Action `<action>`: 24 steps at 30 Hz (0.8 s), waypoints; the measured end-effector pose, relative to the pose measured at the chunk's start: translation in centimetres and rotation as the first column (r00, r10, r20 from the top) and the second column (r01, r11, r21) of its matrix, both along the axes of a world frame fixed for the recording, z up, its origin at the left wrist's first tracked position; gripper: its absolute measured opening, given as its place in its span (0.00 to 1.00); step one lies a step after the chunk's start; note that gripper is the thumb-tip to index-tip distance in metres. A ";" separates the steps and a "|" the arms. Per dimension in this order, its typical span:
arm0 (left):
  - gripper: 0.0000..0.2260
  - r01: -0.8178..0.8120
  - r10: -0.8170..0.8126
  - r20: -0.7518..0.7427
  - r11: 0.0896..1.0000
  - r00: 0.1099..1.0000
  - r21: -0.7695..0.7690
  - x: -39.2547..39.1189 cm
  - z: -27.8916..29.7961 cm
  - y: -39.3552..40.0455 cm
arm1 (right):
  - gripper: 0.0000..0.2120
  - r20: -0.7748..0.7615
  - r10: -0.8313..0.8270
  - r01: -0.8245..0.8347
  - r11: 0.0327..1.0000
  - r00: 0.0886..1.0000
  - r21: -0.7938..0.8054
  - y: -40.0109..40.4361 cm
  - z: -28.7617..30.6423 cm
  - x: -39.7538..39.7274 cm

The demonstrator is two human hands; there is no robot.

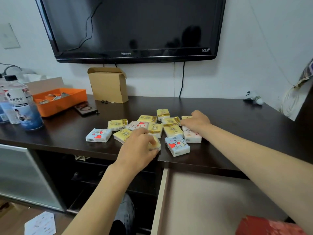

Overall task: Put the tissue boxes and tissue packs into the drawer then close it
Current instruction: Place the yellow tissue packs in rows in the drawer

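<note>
**Dark Desk: Tissue Packs Under Both Hands**

Dark glossy wood forms the desk (228, 116). I read "Hisense" and "SRS" on the black television (133, 28) mounted on the wall above it. Soft plastic-wrapped tissue packs (152, 128) lie clustered mid-desk: yellow ones with printed characters too small to read, blue ones with red hearts such as the blue pack (177, 145). My left hand (138, 148) has its grip curled around a yellow pack (156, 144) at the desk's front edge. My right hand (197, 122) lies palm-down on the packs at the cluster's right; I cannot tell its grip state. Below right, the pale drawer (160, 200) stands open. An orange tray (67, 102), a cardboard box (108, 85) and labelled bottles (22, 107) sit at left.
</note>
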State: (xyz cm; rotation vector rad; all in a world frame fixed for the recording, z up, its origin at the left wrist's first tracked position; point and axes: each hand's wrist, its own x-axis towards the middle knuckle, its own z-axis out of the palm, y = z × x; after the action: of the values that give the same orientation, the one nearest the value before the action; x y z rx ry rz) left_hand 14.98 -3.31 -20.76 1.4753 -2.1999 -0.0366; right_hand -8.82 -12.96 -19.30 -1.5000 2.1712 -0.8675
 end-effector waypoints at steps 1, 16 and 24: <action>0.12 0.006 -0.006 0.005 1.000 1.000 0.005 0.1 0.0 -0.2 | 0.38 0.046 -0.010 0.011 1.000 0.999 -0.021 -0.2 -0.1 -0.1; 0.23 -0.092 0.093 -0.042 0.996 0.995 0.018 1.2 2.0 2.1 | 0.40 0.122 0.147 -0.101 0.941 0.982 -0.323 9.4 1.2 -4.4; 0.23 0.100 -0.103 -0.083 0.994 0.991 -0.037 -8.4 2.7 5.1 | 0.28 -0.175 0.144 -0.167 0.978 0.974 -0.128 16.8 -0.7 -8.8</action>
State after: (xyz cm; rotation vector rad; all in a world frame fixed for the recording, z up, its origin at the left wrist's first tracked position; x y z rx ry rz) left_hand 6.59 1.78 -18.08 1.3189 -2.1948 -0.0945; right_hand -17.65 3.82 -20.03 -1.8443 2.1058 -0.8882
